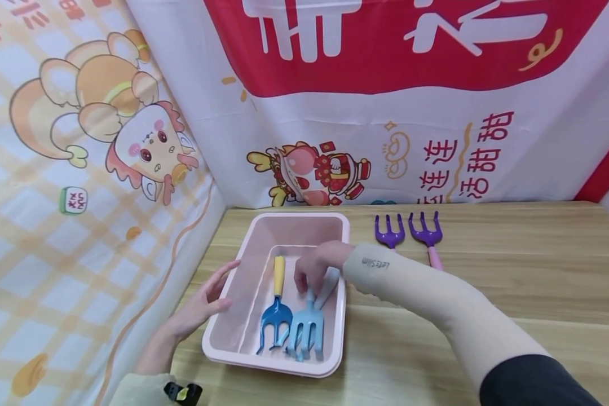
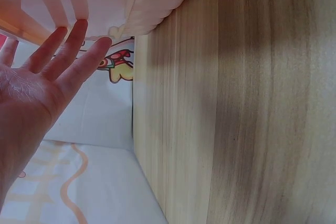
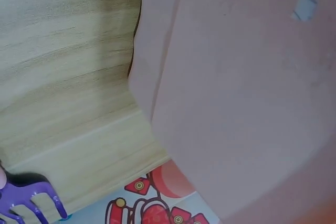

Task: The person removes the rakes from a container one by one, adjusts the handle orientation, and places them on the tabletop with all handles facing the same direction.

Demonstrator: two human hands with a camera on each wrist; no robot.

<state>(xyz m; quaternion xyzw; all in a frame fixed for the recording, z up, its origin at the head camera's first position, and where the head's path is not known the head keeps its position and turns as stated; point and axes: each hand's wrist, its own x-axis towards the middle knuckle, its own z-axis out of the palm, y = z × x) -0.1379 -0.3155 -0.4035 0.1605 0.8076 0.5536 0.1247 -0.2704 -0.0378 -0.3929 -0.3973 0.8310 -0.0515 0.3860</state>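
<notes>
Two purple forks [image 1: 426, 235] lie on the table [image 1: 411, 344] right of the tub [image 1: 294, 228]; inside the tub are one dark-blue fork [image 1: 277, 313] and overlapping light-blue forks [image 1: 310, 317], apparently two. Sorting those inside the tub seems the step in hand: the right hand [image 1: 318, 264] appears to pinch a light-blue handle, the left hand [image 1: 199, 307] is spread at the tub's left side. Next likely calls for a clean lift or release.
</notes>
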